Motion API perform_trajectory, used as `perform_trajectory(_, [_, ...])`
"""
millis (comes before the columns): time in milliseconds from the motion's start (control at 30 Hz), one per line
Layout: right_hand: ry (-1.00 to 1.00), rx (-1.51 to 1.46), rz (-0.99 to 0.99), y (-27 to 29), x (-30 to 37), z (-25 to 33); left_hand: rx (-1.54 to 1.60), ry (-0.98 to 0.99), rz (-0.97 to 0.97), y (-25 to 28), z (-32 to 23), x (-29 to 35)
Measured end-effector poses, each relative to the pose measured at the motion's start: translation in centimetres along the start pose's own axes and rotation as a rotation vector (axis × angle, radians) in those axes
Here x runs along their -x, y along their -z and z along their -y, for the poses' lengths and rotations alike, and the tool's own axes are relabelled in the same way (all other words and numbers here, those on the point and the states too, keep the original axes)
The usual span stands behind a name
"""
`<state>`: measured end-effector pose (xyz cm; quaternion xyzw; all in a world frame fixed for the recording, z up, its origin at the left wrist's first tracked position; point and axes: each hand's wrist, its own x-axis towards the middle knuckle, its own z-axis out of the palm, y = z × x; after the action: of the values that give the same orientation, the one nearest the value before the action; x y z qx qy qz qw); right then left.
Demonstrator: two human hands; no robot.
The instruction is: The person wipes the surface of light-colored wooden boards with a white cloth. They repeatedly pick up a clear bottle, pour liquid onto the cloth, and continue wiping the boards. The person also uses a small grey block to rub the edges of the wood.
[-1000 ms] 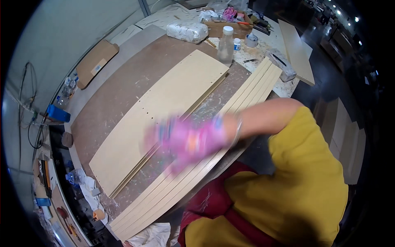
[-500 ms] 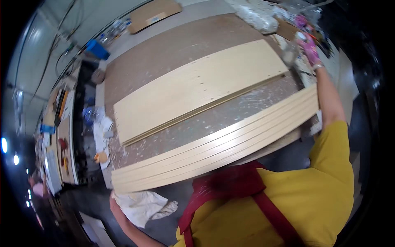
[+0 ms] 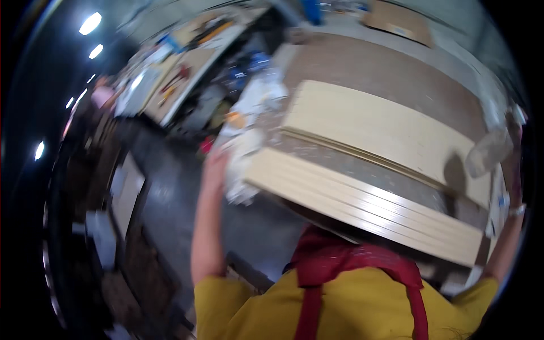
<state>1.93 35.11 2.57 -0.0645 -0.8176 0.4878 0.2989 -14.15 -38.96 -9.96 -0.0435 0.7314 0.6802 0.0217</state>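
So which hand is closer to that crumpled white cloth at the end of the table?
The left hand. It is raised right beside the white cloth at the left end of the stacked boards. The right hand is far across, at the boards' right end.

Clear plastic bottle [image 3: 488,152] with small label, upright at workbench's right end; picture blurred.

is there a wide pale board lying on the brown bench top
Yes, a wide pale board lies flat on the brown bench top, behind the stacked pale strips.

Heavy motion blur, fisheye-bent edges, bright ceiling lights [image 3: 90,24] upper left
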Motion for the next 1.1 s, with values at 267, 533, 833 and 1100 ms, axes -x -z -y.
perform_trajectory(267, [0.241,-0.159,0.277,-23.6,-5.7,-4.6,-0.090,0.082,0.451,-7.4,-1.0,-3.2])
perform_trajectory(533, [0.181,-0.081,0.423,-28.1,-7.6,-14.8,-0.061,-0.067,0.447,-7.6,1.1,-4.0])
perform_trajectory(833, [-0.273,-0.191,0.726,-28.6,-2.9,-15.5,-0.471,-0.194,0.499,-6.7,-0.2,-5.3])
perform_trajectory(1100, [-0.303,-0.251,0.654,-32.0,0.2,-2.2,0.250,-0.015,0.174,-8.1,-3.0,-12.5])
